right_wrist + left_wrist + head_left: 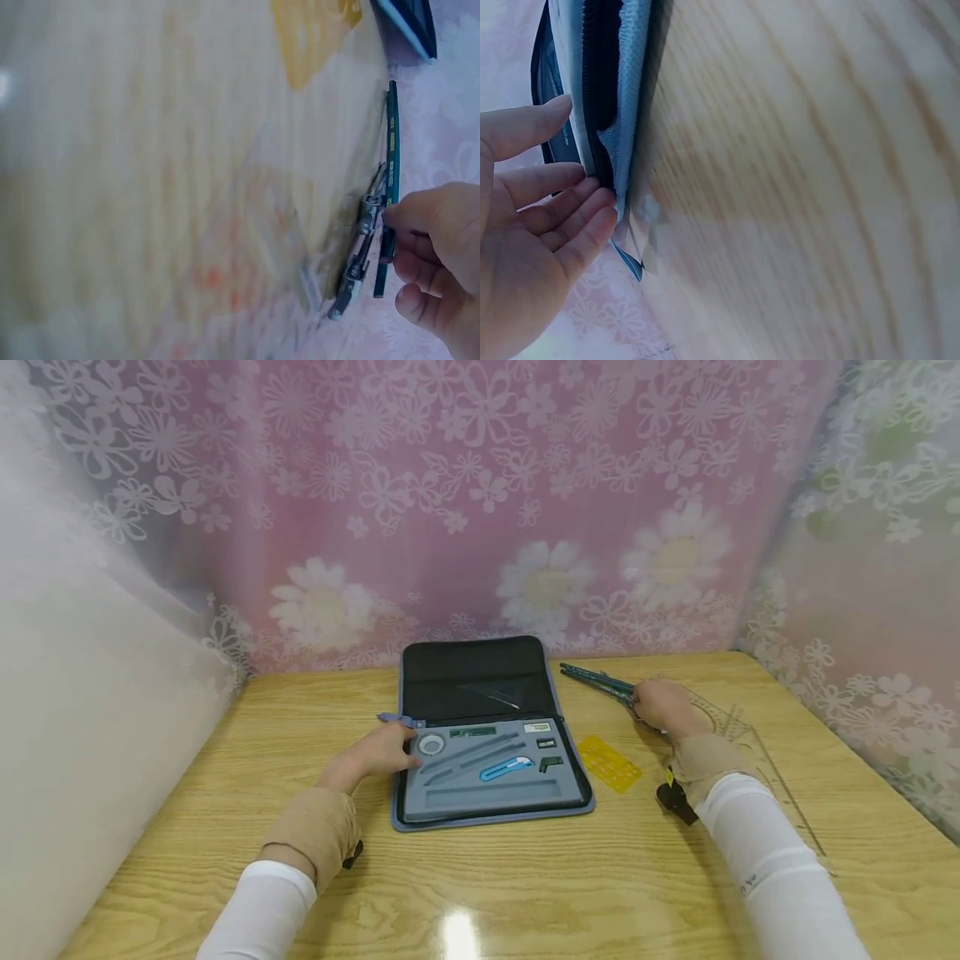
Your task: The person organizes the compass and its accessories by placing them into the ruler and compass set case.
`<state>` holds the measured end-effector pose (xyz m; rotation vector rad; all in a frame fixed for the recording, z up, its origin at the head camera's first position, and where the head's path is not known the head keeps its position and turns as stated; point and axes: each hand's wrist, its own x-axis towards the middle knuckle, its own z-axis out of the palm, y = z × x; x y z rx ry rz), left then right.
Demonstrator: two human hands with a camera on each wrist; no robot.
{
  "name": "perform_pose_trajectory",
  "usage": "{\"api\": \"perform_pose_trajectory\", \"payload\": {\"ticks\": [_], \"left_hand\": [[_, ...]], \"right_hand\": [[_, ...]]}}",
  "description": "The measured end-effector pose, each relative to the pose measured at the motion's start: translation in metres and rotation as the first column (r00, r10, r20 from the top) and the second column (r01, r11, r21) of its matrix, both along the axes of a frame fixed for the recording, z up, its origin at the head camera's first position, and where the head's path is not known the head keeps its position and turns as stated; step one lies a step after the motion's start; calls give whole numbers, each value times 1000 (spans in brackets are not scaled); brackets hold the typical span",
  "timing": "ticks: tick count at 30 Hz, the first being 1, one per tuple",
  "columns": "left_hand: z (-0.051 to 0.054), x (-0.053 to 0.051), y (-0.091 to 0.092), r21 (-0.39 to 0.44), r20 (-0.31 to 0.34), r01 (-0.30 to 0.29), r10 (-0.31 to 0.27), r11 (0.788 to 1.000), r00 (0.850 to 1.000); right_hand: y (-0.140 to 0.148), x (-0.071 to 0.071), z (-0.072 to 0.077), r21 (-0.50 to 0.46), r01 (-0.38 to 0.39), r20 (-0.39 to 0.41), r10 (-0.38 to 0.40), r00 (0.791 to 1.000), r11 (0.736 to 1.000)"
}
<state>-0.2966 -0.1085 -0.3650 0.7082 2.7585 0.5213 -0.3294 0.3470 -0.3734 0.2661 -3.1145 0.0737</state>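
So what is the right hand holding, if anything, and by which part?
Dark green pencils, pinched by the right hand nearer the ends away from the open case.

Both arms extend forward and apart across my view, the white-sleeved left arm and white-sleeved right arm each wrapped at the wrist in beige fabric. My bare left hand angles inward, its thumb apart from loosely bent, closely grouped fingers. My bare right hand reaches farther forward, thumb and fingers bent in a pinch.
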Motion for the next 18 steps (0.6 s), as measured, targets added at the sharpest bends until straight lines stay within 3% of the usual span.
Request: {"api": "perform_pose_trajectory", "payload": {"ticks": [4,10,14,18], "left_hand": [[1,-1,1,-23,-1,5,-5,1000,1000],[3,1,2,-15,6,-1,1,1000,1000],[3,1,3,-16,0,-3,3,1000,1000],[2,2,2,-14,7,-15,15,1000,1000]], "right_hand": [[-1,8,3,-24,-116,-48,115,992,993],[-17,29,15,-58,-307,-26,306,952,950],[-26,44,25,-41,-297,-17,297,955,954],[-31,54,39,-123,-215,50,222,974,969]]}}
